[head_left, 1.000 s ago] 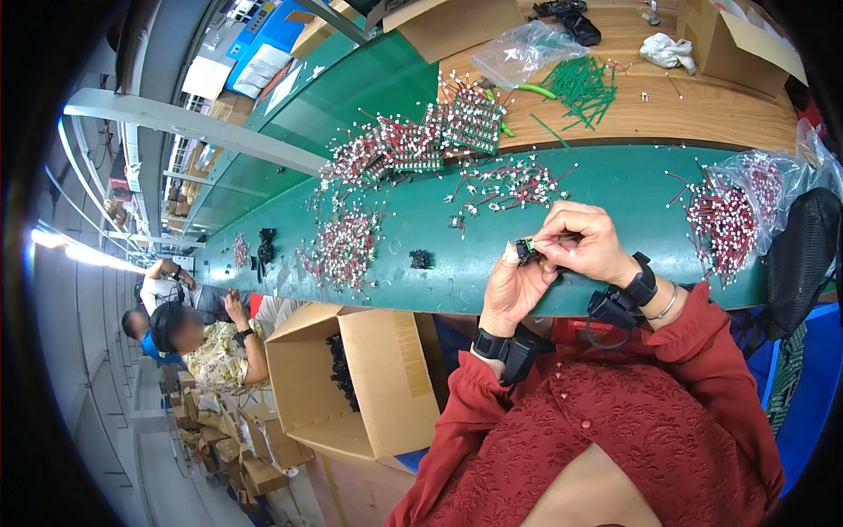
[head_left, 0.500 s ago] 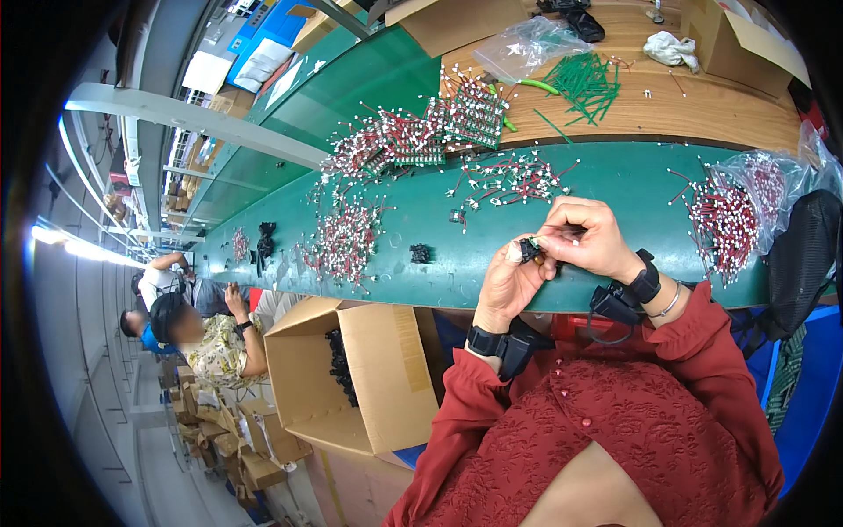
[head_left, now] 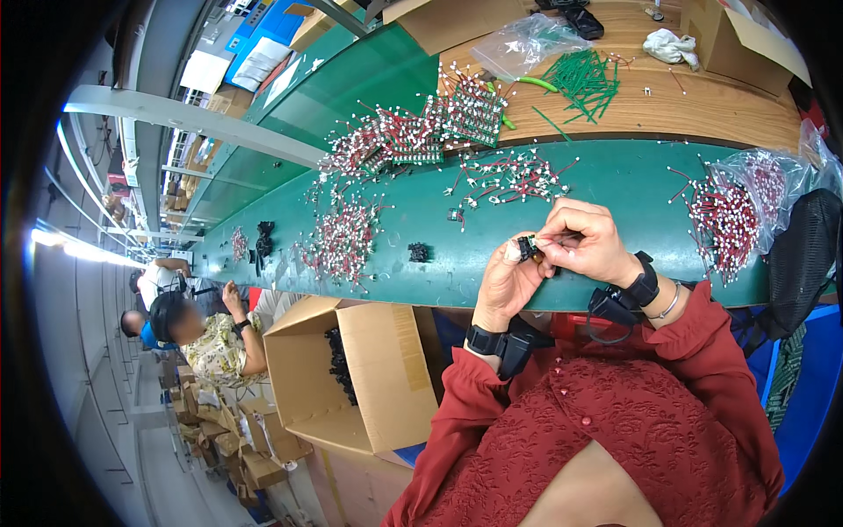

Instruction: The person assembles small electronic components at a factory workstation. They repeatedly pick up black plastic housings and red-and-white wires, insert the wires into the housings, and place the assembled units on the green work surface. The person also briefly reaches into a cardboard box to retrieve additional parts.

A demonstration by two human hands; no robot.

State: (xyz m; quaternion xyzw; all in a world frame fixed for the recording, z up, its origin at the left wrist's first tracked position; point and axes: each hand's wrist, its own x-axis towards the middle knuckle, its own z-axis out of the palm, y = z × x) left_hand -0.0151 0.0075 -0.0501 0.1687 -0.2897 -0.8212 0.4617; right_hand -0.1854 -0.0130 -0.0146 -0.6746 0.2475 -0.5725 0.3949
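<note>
Above the bench's near edge, my left hand [head_left: 504, 288] is closed on a small black plastic part [head_left: 528, 249], held between thumb and fingers. A white covering shows on a fingertip beside it. My right hand [head_left: 593, 241] meets it from the right with a pinch at the part's edge. What lies in that pinch is mostly hidden, though a bit of thin red wire seems to show. Just beyond the hands lies a loose pile of red wires with white connectors [head_left: 520, 178]. A single small board with red wires [head_left: 456, 215] sits left of that pile.
Wired green circuit boards [head_left: 474, 119] stand at the back, with a wire heap [head_left: 344, 241] nearer. Black parts [head_left: 420, 253] lie left of my hands. A bag of wires [head_left: 760, 189] is at right. An open carton [head_left: 386, 378] stands below the bench; a co-worker [head_left: 215, 338] sits at left.
My hands stay almost in place, with the black part turned slightly between the fingers. The co-workers at left have shifted a little.
</note>
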